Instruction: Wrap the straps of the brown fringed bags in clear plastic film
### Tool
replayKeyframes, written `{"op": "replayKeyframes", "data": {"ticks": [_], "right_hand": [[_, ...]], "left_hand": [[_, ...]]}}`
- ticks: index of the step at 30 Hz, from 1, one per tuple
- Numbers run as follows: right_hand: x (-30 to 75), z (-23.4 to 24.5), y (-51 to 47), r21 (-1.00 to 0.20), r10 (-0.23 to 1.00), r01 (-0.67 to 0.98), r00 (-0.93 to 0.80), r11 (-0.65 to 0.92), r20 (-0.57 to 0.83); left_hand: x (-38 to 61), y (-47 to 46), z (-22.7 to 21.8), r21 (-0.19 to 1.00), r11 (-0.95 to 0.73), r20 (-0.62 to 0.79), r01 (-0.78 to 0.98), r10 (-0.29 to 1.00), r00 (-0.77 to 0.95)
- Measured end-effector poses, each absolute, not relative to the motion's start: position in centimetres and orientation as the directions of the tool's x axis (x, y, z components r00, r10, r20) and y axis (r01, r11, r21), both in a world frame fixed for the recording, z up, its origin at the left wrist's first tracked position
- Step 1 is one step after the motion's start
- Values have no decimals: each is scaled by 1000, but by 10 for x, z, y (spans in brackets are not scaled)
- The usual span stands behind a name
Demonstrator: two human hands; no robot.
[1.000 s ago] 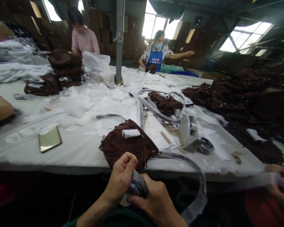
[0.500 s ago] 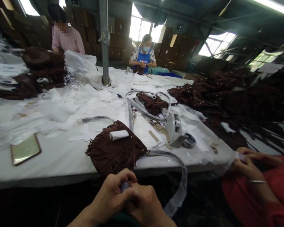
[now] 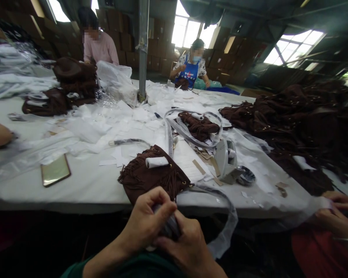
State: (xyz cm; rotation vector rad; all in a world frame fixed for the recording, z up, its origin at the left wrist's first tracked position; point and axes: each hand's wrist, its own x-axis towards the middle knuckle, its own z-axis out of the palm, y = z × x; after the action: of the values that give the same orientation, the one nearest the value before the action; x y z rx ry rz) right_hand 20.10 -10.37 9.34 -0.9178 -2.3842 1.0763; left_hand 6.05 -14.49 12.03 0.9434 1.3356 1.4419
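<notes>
Dark brown suede fringe on the bag [image 3: 153, 183] at 6 o'clock, with a white roll [image 3: 157, 162] lying on it; a grey strap [image 3: 170, 227] at 6 o'clock; a dark green sleeve [image 3: 104, 268] at 7 o'clock; a gold phone [image 3: 55, 170] at 9 o'clock; a pink top [image 3: 100, 48] at 11 o'clock; a blue apron [image 3: 189, 74] over a floral shirt [image 3: 201, 67] at 12 o'clock; red cloth [image 3: 316, 253] at 4 o'clock; brown cartons [image 3: 159, 46] at 12 o'clock

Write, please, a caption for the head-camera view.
Left hand and right hand grip a plastic-wrapped strap beside a fringed brown suede bag.
</notes>
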Motion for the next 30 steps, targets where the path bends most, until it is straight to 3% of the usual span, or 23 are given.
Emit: {"op": "replayKeyframes", "data": {"ticks": [2,4,5,7,9,10,12,14,16,18,20,23,25,27,30], "right_hand": [[198,97,-104,-756,737,437,-671,487,87],[198,95,-102,-716,738,471,-668,516,93],[199,94,-101,-689,716,482,-694,541,76],[204,90,-98,-633,633,482,-774,606,18],[207,88,-95,-608,548,447,-836,656,-24],[208,88,-94,-616,525,424,-851,664,-20],[205,92,-94,-651,543,389,-838,652,43],[199,98,-96,-671,602,377,-788,638,130],[195,102,-98,-657,646,395,-740,643,187],[195,101,-99,-617,659,421,-721,664,217],[199,95,-98,-567,628,425,-746,706,223],[206,85,-97,-474,533,374,-804,797,263],[207,84,-97,-511,520,334,-808,792,278],[206,89,-96,-634,578,336,-787,696,217],[205,98,-95,-725,676,401,-727,560,120]], "left_hand": [[65,-140,117,902,-44,-175,-430,872,-457],[64,-138,112,870,-65,-212,-490,847,-488],[61,-139,110,917,-29,-169,-398,876,-452],[52,-143,109,1000,30,-29,-2,967,-253],[44,-148,113,926,-12,21,376,1000,-20],[43,-150,116,895,-26,12,446,999,35],[44,-150,119,936,20,-16,352,1000,-16],[51,-146,117,996,63,-47,67,976,-212],[57,-142,110,974,0,-95,-228,909,-406],[58,-140,104,921,-75,-127,-382,869,-478],[55,-143,104,947,-8,-115,-322,926,-360],[48,-149,115,988,120,-123,95,992,19],[47,-152,123,965,123,-151,230,982,110],[49,-150,126,983,125,-128,136,992,13],[55,-144,119,960,47,-129,-275,949,-288]]}}
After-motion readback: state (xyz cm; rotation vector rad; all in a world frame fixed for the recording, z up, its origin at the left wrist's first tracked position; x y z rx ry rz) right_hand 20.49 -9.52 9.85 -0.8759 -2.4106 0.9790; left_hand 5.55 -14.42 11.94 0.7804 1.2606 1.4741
